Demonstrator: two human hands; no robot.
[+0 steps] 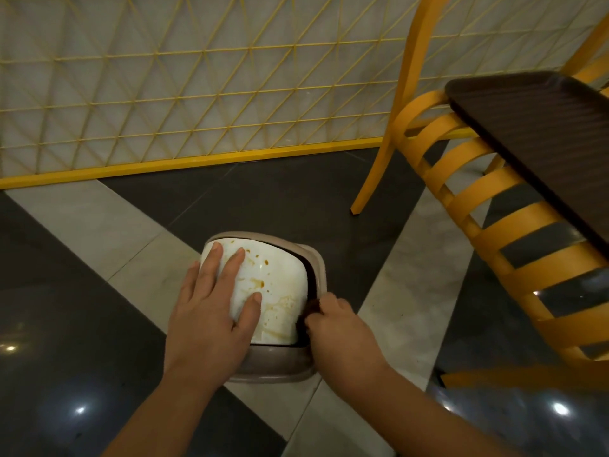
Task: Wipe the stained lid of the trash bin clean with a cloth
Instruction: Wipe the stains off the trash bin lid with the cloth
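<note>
My left hand (214, 301) lies flat on the white lid (273, 291) of the trash bin (273, 367), fingers straight and spread, thumb out toward the middle, pressing to steady the lid. My right hand (336, 328) is at the lid's right edge with its fingers curled around a small dark bunch that I take to be the cloth (311, 308); only a scrap of it shows between my fingers and the lid's rim, so I cannot be sure how much of it I am holding.

As for progress, I judge the wiping has barely started or not started at all. The lid carries plenty of brown marks: specks near the top, a blot and a streak around the middle, and a broad smeared ring (280, 319) toward the near right corner. No part that I can see looks freshly cleaned, though what sits under my left palm is hidden. Everything visible is left to do, along with the patch my left hand covers.

The bin itself is a small taupe one standing on the floor (66, 324). Its lid sits tilted in the frame, leaving a dark gap along the far and right sides, but nothing of the contents shows through it; I cannot tell what is inside.

To the right stands a yellow slatted chair (494, 199) with a dark tray (534, 133) resting on it, and the tray shows nothing on it.
</note>
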